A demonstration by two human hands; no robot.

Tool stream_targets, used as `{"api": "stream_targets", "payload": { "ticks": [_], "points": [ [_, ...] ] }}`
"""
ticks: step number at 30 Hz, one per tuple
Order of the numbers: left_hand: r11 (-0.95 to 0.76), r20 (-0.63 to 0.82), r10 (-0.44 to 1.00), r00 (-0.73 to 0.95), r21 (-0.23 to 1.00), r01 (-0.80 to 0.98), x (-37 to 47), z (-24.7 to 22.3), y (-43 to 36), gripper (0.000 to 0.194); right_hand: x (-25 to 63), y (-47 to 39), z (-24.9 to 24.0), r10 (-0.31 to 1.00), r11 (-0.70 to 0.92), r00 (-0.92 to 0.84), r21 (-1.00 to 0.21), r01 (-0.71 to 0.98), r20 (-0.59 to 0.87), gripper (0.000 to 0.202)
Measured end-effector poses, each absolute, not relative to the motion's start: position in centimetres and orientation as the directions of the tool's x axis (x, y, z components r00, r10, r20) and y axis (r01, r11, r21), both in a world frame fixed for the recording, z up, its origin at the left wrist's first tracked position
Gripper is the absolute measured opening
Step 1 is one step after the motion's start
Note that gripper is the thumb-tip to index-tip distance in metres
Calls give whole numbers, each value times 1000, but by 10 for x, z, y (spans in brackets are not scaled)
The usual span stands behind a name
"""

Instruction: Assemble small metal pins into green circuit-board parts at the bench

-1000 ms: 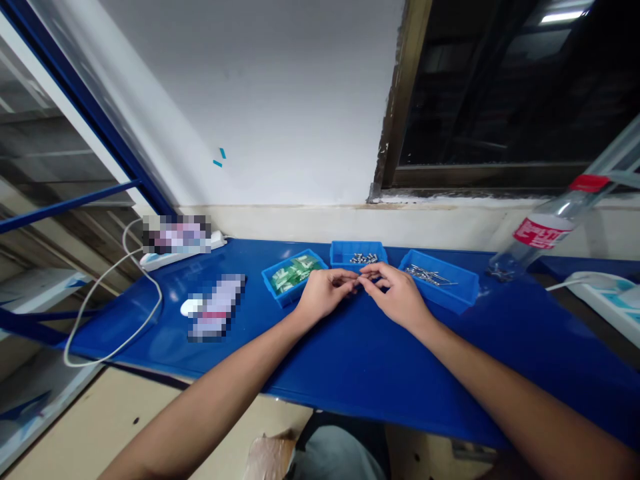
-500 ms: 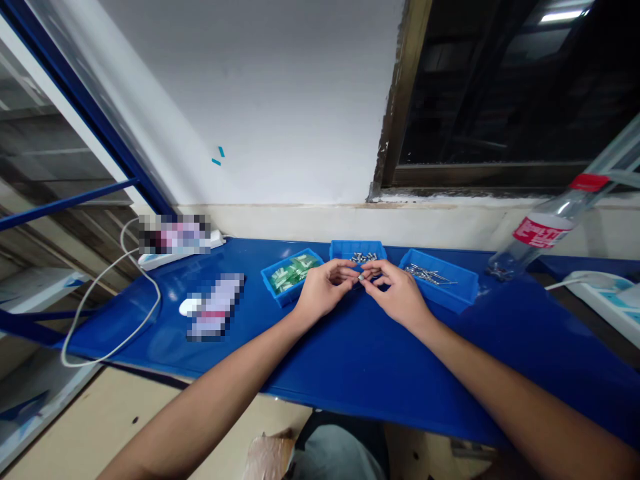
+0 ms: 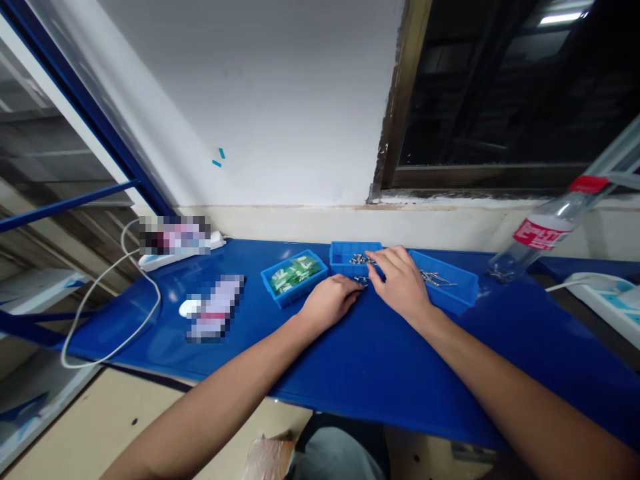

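Observation:
My left hand (image 3: 331, 301) rests low over the blue table, its fingers curled together at small metal parts (image 3: 361, 282) in front of the middle bin. What it grips is too small to name. My right hand (image 3: 399, 277) reaches to the front right of the middle blue bin (image 3: 345, 249), fingertips at the small metal pieces (image 3: 359, 259) inside; its thumb is apart from the fingers. Left of it sits a blue bin (image 3: 281, 298) of green-and-clear packets (image 3: 295, 273). The right blue bin (image 3: 461, 287), partly behind my right hand, holds long thin metal pieces (image 3: 437, 279).
A plastic bottle (image 3: 543, 230) with a red cap leans at the back right. A pixelated object (image 3: 217, 310) and a white oval item (image 3: 189, 307) lie on the table (image 3: 380, 373) at left. A white cable (image 3: 159, 293) loops beside a power strip (image 3: 180, 252). Another white device (image 3: 607, 300) is at far right.
My hands have moved apart from their shared pinch. The left came down toward the table, and the right moved to the middle bin with its fingers spread more.

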State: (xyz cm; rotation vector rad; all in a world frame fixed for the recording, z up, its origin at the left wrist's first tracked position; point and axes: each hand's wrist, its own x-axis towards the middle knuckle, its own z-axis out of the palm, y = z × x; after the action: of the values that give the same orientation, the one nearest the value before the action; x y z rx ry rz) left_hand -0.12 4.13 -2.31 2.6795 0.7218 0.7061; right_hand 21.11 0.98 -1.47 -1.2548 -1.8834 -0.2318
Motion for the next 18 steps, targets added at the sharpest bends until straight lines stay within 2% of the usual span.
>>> {"api": "stream_targets", "payload": {
  "ticks": [3,9,12,15,18],
  "points": [
    [-839,356,536,765,321,439,-3,-23,43,28,207,4,-15,675,513,-162,-300,804,720,31],
    [-852,343,523,780,203,482,-4,-13,39,13,203,-4,-15,706,557,-145,-417,719,693,21],
    [-831,350,556,754,262,491,-4,-11,36,15,204,-5,-15,732,564,-155,-463,683,663,18],
    [-786,357,609,708,389,480,-5,-11,35,22,204,-6,-17,760,555,-181,-479,681,624,17],
    [-757,401,638,657,485,439,-6,-12,37,20,203,-5,-22,781,560,-219,-500,660,585,16]
  ]
}}
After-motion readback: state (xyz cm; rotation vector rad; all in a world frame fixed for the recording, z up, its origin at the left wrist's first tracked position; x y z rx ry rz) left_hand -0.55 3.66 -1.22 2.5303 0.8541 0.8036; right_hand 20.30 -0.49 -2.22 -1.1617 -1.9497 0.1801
